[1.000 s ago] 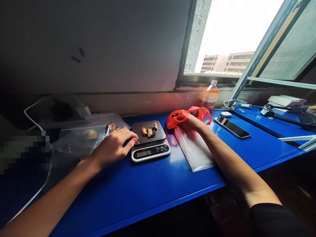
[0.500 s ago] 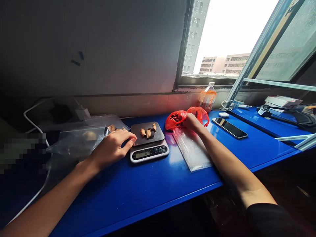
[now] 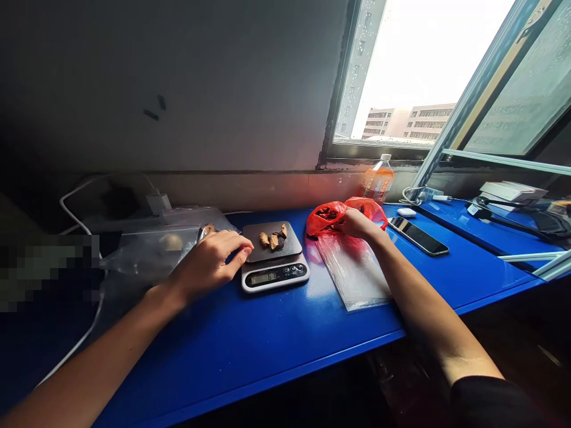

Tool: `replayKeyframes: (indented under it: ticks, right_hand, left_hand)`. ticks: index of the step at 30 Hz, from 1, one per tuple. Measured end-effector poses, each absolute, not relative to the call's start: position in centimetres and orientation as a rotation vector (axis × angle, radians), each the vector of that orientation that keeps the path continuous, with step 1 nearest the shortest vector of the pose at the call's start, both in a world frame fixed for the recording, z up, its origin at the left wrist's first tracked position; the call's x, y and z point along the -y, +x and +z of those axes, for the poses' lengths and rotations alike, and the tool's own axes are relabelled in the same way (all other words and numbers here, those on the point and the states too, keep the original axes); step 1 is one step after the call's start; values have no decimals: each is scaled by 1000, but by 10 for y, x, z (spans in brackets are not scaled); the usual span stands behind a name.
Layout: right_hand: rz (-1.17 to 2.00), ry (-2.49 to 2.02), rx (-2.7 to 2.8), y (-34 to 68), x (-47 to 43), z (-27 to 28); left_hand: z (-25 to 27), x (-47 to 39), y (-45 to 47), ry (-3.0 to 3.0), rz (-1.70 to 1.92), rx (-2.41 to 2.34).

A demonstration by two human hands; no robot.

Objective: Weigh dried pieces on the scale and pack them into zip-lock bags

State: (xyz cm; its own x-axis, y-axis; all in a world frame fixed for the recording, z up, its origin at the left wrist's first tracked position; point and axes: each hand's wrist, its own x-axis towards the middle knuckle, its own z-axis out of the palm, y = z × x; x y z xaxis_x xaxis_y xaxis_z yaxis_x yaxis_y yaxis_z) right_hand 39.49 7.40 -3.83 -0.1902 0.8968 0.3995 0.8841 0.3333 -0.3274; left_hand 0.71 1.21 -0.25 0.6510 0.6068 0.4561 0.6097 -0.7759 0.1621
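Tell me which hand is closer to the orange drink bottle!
Right. The right hand is at the red bag, in front of the bottle; the left hand is farther, beside the scale.

one head-worn cam, as I see it from here, aimed forward and down across the desk (image 3: 267, 339) at close range; left hand (image 3: 212, 257) and right hand (image 3: 358, 224) mid-frame, wall (image 3: 223, 89) straight ahead, window (image 3: 401, 71) upper right

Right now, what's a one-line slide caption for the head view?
Left hand beside a digital scale bearing brown pieces, right hand at an open red bag.
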Motion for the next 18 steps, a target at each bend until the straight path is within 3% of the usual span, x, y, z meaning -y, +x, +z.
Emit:
replayKeyframes:
  ticks: [18]
  right_hand:
    - [338,-1385,1579,420,-56,-27]
  left_hand:
    - [1,-10,5,-2810,-773,1019]
